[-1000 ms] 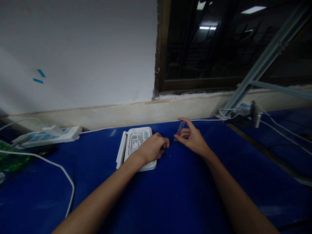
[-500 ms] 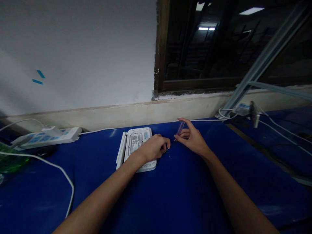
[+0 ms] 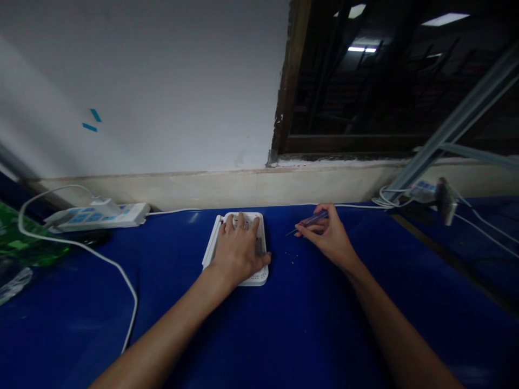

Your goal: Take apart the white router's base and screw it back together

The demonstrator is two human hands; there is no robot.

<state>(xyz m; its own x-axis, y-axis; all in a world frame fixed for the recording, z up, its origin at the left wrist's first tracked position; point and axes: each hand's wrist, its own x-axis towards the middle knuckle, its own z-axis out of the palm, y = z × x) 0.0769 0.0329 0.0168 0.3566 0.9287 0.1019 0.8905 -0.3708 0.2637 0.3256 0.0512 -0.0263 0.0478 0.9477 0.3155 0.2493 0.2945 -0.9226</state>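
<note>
Left grip [image 3: 239, 249]: open, pressed flat on router [image 3: 257, 279], apparently steadying it.
Right grip [image 3: 330, 236]: closed on screwdriver [image 3: 311, 220], tip toward router.
Screws [image 3: 292, 256]: loose between grips.

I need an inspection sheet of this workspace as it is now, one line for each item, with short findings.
Surface: blue table top, dimly lit.
Job's things: white router lying flat; small screwdriver; small dark bits, perhaps screws, loose on the blue between the hands.
Clutter: green packet at the far left edge.
Hands: left hand flat on the router, fingers spread; right hand has the screwdriver in a pinch grip, tip toward the router.
Cables: white cable loops across the table from near the power strip; coiled white cables at far right.
Surroundings: white wall, dark window, slanted metal bar.
</note>
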